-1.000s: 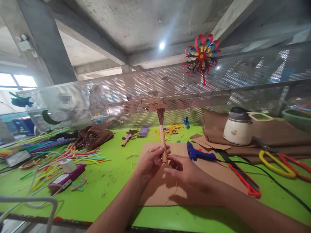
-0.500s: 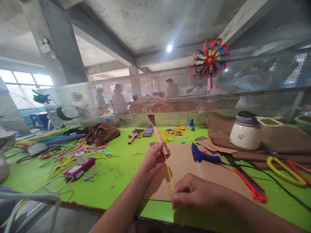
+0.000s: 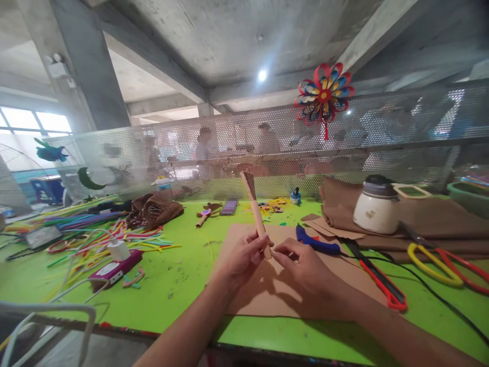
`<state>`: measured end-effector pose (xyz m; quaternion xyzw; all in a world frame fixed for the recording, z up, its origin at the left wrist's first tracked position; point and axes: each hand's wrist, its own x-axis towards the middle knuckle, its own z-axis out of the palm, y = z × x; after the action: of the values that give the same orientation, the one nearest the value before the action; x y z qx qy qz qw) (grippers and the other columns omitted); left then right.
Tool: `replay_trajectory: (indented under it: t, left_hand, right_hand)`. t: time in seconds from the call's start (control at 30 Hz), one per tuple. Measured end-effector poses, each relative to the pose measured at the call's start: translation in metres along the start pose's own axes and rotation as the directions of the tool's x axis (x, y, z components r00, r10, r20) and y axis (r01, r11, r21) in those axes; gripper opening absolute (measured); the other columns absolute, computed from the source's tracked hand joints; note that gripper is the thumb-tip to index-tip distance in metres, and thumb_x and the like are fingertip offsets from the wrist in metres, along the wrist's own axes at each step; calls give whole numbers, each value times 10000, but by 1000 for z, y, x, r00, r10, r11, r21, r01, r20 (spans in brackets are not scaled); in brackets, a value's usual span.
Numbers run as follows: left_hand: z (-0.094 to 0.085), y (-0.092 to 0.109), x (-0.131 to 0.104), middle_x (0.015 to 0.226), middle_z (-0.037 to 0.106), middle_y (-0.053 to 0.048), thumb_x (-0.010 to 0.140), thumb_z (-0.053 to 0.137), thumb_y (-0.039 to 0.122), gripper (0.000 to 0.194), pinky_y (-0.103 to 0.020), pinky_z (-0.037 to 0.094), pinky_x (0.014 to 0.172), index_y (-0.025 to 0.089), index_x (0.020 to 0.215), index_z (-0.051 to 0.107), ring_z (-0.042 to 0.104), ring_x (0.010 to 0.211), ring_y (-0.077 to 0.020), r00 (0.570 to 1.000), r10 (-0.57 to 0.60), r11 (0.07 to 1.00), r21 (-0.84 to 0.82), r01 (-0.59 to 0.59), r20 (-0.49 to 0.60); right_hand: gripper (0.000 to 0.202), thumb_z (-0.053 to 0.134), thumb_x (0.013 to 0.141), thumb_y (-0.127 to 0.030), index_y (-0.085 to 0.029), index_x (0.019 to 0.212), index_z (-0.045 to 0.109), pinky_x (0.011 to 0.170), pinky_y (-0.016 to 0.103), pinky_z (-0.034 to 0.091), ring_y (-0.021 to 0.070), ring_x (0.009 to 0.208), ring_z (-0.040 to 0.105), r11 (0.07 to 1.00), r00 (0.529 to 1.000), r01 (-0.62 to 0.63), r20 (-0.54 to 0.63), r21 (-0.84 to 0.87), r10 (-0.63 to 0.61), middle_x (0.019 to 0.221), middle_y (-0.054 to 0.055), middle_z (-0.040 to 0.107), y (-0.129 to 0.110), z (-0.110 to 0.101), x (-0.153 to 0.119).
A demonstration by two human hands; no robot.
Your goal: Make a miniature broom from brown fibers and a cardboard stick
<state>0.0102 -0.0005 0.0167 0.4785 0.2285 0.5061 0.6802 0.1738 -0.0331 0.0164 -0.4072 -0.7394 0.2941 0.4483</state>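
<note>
My left hand (image 3: pixel 248 255) is closed around the lower part of a small broom-like roll of brown paper (image 3: pixel 259 216), its fringed end pointing up. Close beside it, my right hand (image 3: pixel 298 260) pinches at the bottom end of the roll, thumb and forefinger together. Whatever lies between those fingertips is too small to make out; the yellow string is hidden. Under both hands a brown paper sheet (image 3: pixel 244 300) lies on the green table (image 3: pixel 171 295). A blue glue gun (image 3: pixel 317 242) rests just beyond my right hand.
Right of the sheet lie a red-and-black cutter (image 3: pixel 382 285) and yellow-and-red-handled scissors (image 3: pixel 431 265). A white jar (image 3: pixel 376 209) stands on folded brown material (image 3: pixel 340 204). Coloured strips (image 3: pixel 133 234) and a purple power strip (image 3: pixel 116 270) are at left. A perforated screen (image 3: pixel 229 142) closes the back.
My right hand has moved up and left from the string's lower end to the base of the roll. The yellow string stretched between my hands is out of sight. The view has shifted slightly.
</note>
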Motion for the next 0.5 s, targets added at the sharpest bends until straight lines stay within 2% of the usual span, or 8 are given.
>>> replay_trajectory:
  t: [0.17, 0.3, 0.37, 0.43, 0.5]
  left_hand:
    - [4, -3, -2, 733, 617, -27, 669, 777, 260, 249, -235, 434, 641, 109, 801, 630, 577, 640, -110, 998, -65, 998, 8, 65, 1]
    - [4, 1, -2, 752, 636, -42, 688, 764, 260, 230, -222, 425, 626, 114, 786, 616, 571, 648, -106, 999, -32, 999, -23, 32, 3]
    - [4, 3, -2, 733, 626, -37, 699, 755, 251, 211, -216, 421, 640, 111, 779, 618, 565, 665, -103, 1000, -17, 999, -40, 17, 13]
    - [4, 5, -2, 715, 603, -24, 704, 751, 244, 201, -218, 422, 666, 108, 783, 625, 560, 685, -101, 1000, -5, 998, -64, 7, 19]
    - [3, 6, -2, 696, 582, -12, 711, 747, 237, 192, -218, 419, 670, 106, 786, 628, 549, 675, -93, 1000, 5, 997, -75, -3, 21]
  right_hand:
    - [204, 574, 830, -337, -152, 841, 658, 648, 273, 444, 174, 744, 559, 998, 998, 23, 55, 50, -26, 806, 43, 633, -2, 15, -4]
    - [207, 536, 830, -277, -136, 704, 618, 572, 246, 414, 138, 623, 523, 961, 980, -164, 147, 224, 133, 650, 8, 590, 4, 21, -8]
    - [227, 542, 821, -281, -136, 657, 597, 539, 233, 389, 119, 568, 491, 938, 963, -221, 209, 266, 167, 587, -11, 549, 6, 22, -10]
    - [244, 550, 821, -299, -132, 650, 598, 521, 229, 371, 113, 545, 480, 939, 948, -236, 273, 251, 166, 565, -14, 540, 4, 21, -13]
    - [245, 557, 823, -313, -124, 680, 621, 529, 234, 376, 125, 569, 506, 959, 945, -214, 286, 185, 156, 598, 6, 578, 1, 18, -15]
